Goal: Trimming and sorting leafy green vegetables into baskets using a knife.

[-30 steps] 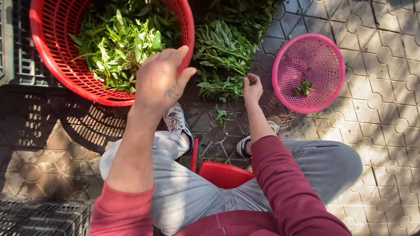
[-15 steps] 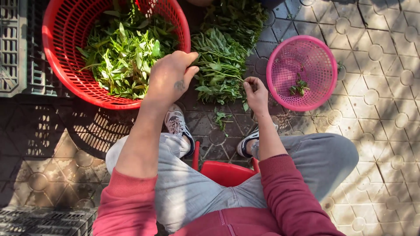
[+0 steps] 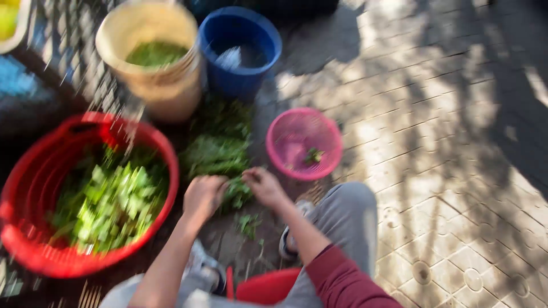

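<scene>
Left hand [image 3: 204,197] and right hand [image 3: 264,187] pinch a herb bunch [image 3: 237,193] beside the red basket [image 3: 162,148] — light, limp, likely bruises; grip stems

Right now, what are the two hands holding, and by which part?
Both the left hand and right hand are on a bunch of green leafy stalks between them; motion blur hides which part they grip.

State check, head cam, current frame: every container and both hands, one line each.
red basket: upright, filled with green leaves
pink basket: upright, nearly empty, a few leaves inside
cream bucket: upright, greens inside
blue bucket: upright, contents unclear
pile of greens: loose on the paving
left hand: closed on greens at the pile
right hand: on the same greens; grip blurred
</scene>
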